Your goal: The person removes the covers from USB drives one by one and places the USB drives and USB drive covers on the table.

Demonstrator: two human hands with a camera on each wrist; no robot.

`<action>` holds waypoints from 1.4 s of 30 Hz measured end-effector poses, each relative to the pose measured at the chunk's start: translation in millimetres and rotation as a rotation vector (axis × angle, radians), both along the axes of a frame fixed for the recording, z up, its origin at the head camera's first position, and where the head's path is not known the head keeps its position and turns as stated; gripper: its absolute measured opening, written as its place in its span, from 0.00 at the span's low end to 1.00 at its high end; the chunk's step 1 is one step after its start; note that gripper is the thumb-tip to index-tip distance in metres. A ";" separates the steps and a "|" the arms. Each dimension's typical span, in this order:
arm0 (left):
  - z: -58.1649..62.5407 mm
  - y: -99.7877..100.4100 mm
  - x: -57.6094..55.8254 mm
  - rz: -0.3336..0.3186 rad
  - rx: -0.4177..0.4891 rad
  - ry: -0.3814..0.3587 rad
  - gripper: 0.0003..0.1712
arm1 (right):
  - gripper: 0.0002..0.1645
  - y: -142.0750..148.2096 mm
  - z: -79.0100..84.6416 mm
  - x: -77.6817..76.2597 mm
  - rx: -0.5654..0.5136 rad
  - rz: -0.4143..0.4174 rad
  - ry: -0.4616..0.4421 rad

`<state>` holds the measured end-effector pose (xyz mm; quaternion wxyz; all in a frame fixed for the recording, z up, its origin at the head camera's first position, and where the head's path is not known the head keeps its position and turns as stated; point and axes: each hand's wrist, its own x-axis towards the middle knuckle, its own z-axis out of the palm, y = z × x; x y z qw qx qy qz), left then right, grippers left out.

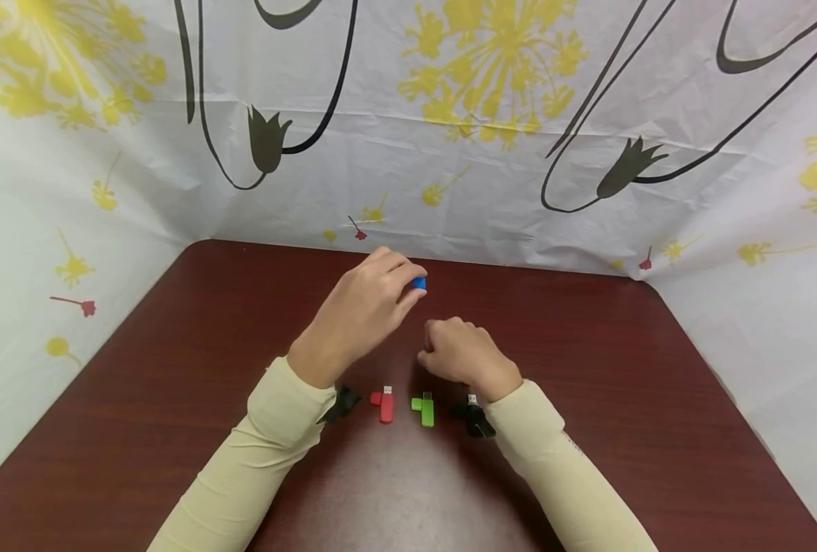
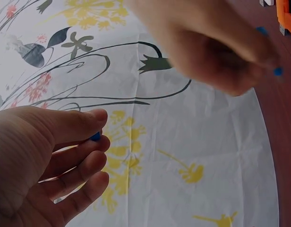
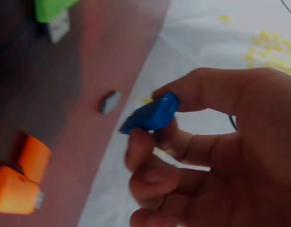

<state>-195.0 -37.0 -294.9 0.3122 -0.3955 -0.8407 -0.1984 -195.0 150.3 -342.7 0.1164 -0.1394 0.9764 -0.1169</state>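
In the head view my left hand (image 1: 370, 303) is raised over the far part of the table. It pinches a small blue piece (image 1: 418, 283) between thumb and index finger; the fingers cover most of it. Lower and to the right is my right hand (image 1: 467, 356), with its fingers curled. The right wrist view shows this hand gripping a longer, glossy blue piece (image 3: 152, 113) between thumb and fingertips. Nearer on the table lie a red USB stick (image 1: 386, 408) and a green USB stick (image 1: 428, 412), each with its cap beside it.
An orange USB stick (image 3: 15, 191) lies by its orange cap (image 3: 36, 158). A small grey block (image 3: 110, 102) rests near the table's edge. A metal USB plug (image 1: 473, 399) shows beside the right sleeve. Patterned white sheeting (image 1: 484, 207) borders the dark red table (image 1: 243, 284).
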 end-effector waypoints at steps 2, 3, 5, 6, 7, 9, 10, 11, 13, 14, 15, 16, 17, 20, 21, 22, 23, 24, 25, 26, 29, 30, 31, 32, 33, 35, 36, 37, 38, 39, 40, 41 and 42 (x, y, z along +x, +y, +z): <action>-0.4 0.7 0.1 0.000 -0.004 -0.004 0.10 | 0.15 -1.2 -6.1 -1.9 0.020 -0.005 -0.018; -0.8 1.1 0.0 -0.001 -0.007 -0.004 0.10 | 0.15 -1.7 -9.1 -2.6 0.028 -0.007 -0.023; -1.3 1.6 -0.1 -0.004 -0.009 -0.004 0.10 | 0.16 -3.0 -14.6 -4.2 0.039 -0.010 -0.029; -1.4 1.9 0.1 -0.005 -0.011 -0.004 0.10 | 0.16 -3.6 -17.3 -4.8 0.040 -0.011 -0.031; -1.3 2.0 0.6 -0.006 -0.012 -0.002 0.10 | 0.16 -4.2 -19.6 -5.3 0.040 -0.013 -0.036; -1.0 2.3 1.4 -0.007 -0.013 0.004 0.10 | 0.16 -5.5 -24.5 -6.6 0.037 -0.013 -0.050; -0.9 2.5 1.7 -0.008 -0.013 0.006 0.10 | 0.17 -6.3 -26.2 -6.9 0.031 -0.016 -0.062; -0.8 2.7 2.0 -0.009 -0.013 0.008 0.10 | 0.18 -6.9 -27.9 -7.4 0.024 -0.017 -0.076; -0.9 3.1 2.1 -0.012 -0.014 0.012 0.10 | 0.19 -8.2 -30.9 -8.3 0.013 -0.021 -0.096; -1.3 3.3 1.7 -0.013 -0.013 0.013 0.10 | 0.19 -8.9 -32.1 -8.9 0.012 -0.021 -0.105; -1.6 3.6 1.2 -0.014 -0.014 0.013 0.09 | 0.20 -6.0 -39.3 -12.1 0.008 -0.008 -0.097; -1.6 3.8 1.1 -0.013 -0.015 0.015 0.09 | 0.19 -6.7 -39.3 -11.9 0.017 -0.007 -0.097; -1.9 4.0 0.7 -0.012 -0.016 0.015 0.09 | 0.19 -7.2 -39.6 -12.0 0.026 -0.006 -0.099; -1.8 4.2 0.4 -0.006 -0.023 0.013 0.09 | 0.19 -8.5 -38.7 -11.3 0.051 -0.012 -0.096; -1.4 4.1 0.8 -0.004 -0.025 0.009 0.09 | 0.19 -8.7 -37.8 -10.7 0.053 -0.014 -0.092; -1.2 3.9 1.1 -0.002 -0.028 0.007 0.10 | 0.19 -12.6 -30.2 -7.0 0.060 -0.031 -0.106; -1.5 4.0 1.0 -0.002 -0.031 0.002 0.10 | 0.19 -12.4 -30.2 -7.1 0.056 -0.033 -0.107; -1.6 4.0 1.2 -0.003 -0.031 -0.003 0.10 | 0.19 -12.1 -30.3 -7.0 0.052 -0.035 -0.105; -1.9 4.1 1.2 -0.004 -0.032 -0.007 0.09 | 0.19 -11.9 -30.4 -7.1 0.048 -0.034 -0.103; -2.2 4.2 1.3 -0.006 -0.033 -0.011 0.09 | 0.19 -11.7 -30.6 -7.1 0.045 -0.034 -0.100; -3.7 5.4 0.6 -0.011 -0.036 -0.030 0.08 | 0.20 -10.9 -32.0 -7.8 0.036 -0.037 -0.101; -3.9 5.8 0.6 -0.012 -0.038 -0.036 0.08 | 0.21 -10.8 -31.9 -7.6 0.031 -0.039 -0.103; -4.2 6.0 0.6 -0.011 -0.041 -0.041 0.08 | 0.22 -10.8 -31.8 -7.5 0.025 -0.040 -0.106; -4.4 6.1 0.8 -0.010 -0.044 -0.046 0.08 | 0.23 -10.6 -31.8 -7.4 0.021 -0.041 -0.109; -4.5 6.1 1.0 -0.009 -0.047 -0.050 0.08 | 0.24 -10.4 -31.6 -7.3 0.017 -0.040 -0.110; -4.4 6.1 1.5 -0.005 -0.052 -0.058 0.08 | 0.26 -9.7 -30.5 -7.2 0.012 -0.035 -0.113; -4.6 5.9 1.5 -0.002 -0.056 -0.064 0.09 | 0.26 -8.9 -29.4 -7.2 0.011 -0.027 -0.111; -4.8 5.8 1.6 0.002 -0.062 -0.070 0.09 | 0.26 -7.8 -28.0 -7.4 0.007 -0.023 -0.108; -4.6 5.8 1.9 0.007 -0.068 -0.080 0.09 | 0.26 -6.3 -25.5 -7.4 0.005 -0.019 -0.098; -4.6 5.8 2.0 0.011 -0.075 -0.094 0.09 | 0.25 -4.4 -22.2 -7.3 -0.002 -0.016 -0.086; -4.7 5.8 2.1 0.017 -0.085 -0.110 0.10 | 0.24 -2.0 -18.8 -7.3 -0.014 -0.019 -0.078; -4.9 5.9 2.1 0.024 -0.097 -0.130 0.10 | 0.22 0.6 -14.5 -7.0 -0.026 -0.020 -0.063; -5.5 6.2 1.6 0.031 -0.110 -0.153 0.11 | 0.20 3.7 -9.9 -6.8 -0.042 -0.026 -0.048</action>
